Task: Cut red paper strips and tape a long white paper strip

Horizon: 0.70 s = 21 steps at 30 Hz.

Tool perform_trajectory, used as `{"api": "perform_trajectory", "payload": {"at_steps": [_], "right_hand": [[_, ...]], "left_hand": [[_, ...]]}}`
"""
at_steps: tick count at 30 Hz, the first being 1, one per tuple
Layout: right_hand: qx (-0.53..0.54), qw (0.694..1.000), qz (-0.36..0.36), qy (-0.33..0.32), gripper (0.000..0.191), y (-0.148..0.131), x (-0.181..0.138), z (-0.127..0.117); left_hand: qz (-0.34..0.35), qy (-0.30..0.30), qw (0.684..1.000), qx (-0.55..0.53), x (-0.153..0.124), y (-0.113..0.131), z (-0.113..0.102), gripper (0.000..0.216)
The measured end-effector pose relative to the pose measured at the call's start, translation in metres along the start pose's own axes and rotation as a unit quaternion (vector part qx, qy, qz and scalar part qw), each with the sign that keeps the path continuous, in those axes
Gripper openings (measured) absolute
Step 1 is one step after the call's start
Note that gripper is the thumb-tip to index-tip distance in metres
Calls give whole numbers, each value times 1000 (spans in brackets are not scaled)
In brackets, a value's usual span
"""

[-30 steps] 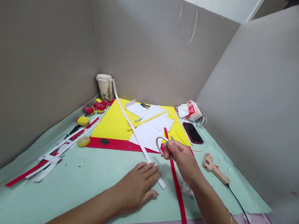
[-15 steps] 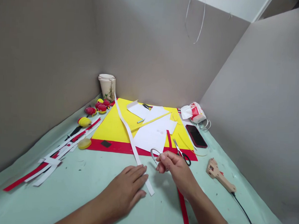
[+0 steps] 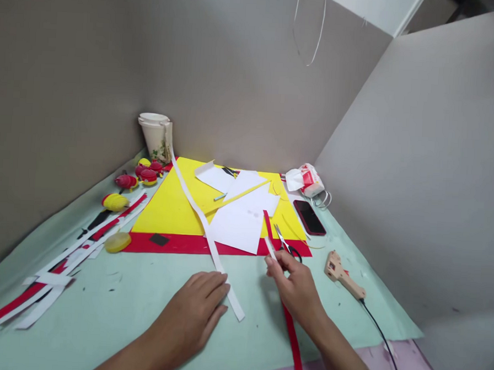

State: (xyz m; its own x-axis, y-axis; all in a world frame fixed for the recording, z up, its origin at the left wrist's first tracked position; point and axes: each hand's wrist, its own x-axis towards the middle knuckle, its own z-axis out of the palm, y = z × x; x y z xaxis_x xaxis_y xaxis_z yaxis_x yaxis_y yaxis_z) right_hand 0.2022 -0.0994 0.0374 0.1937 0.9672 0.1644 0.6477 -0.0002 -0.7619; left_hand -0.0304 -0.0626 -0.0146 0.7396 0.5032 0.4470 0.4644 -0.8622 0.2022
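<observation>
My left hand (image 3: 197, 309) lies flat on the table, its fingertips on the edge of a long white strip (image 3: 192, 201). That strip runs back across the yellow sheet (image 3: 152, 210) toward the white bin. A short white strip (image 3: 269, 247) is pinched between the thumb and fingers of my right hand (image 3: 287, 275), raised a little above the table. Just behind that hand are the scissors (image 3: 285, 243), their handles partly hidden. A long red strip (image 3: 292, 336) passes beneath my right hand and wrist.
On the right lie a hot glue gun (image 3: 345, 274) with its cord, a phone (image 3: 310, 217) and a tissue pack (image 3: 309, 180). Cut strips (image 3: 55, 280), a yellow disc (image 3: 117, 242) and small red and yellow figures (image 3: 126, 181) are at left, near the white bin (image 3: 155, 139).
The curled white strip in my right hand now points up and back, looking straighter. My left hand stays on the long strip. The whole view has shifted, so things appear farther left.
</observation>
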Motion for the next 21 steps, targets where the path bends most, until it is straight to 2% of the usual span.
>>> {"api": "perform_trajectory", "payload": {"at_steps": [4, 7, 9, 12, 17, 21], "right_hand": [[-204, 977, -3, 63, 25, 23, -9, -10], [-282, 957, 21, 64, 18, 33, -20, -9], [-322, 945, 38, 42, 16, 34, -25, -5], [-361, 932, 37, 11, 12, 30, -30, 2], [-377, 925, 51, 14, 13, 25, -32, 9], [-368, 926, 86, 10, 15, 27, -28, 7]], "left_hand": [[4, 17, 1000, -9, 1, 1, 0, 27], [7, 22, 999, -27, 0, 3, -1, 26], [21, 26, 998, -47, 0, 4, -2, 28], [46, 6, 997, -66, 0, 5, -4, 31], [61, -74, 994, -45, 0, 6, -3, 46], [49, -80, 995, -15, -2, 3, 3, 48]]}}
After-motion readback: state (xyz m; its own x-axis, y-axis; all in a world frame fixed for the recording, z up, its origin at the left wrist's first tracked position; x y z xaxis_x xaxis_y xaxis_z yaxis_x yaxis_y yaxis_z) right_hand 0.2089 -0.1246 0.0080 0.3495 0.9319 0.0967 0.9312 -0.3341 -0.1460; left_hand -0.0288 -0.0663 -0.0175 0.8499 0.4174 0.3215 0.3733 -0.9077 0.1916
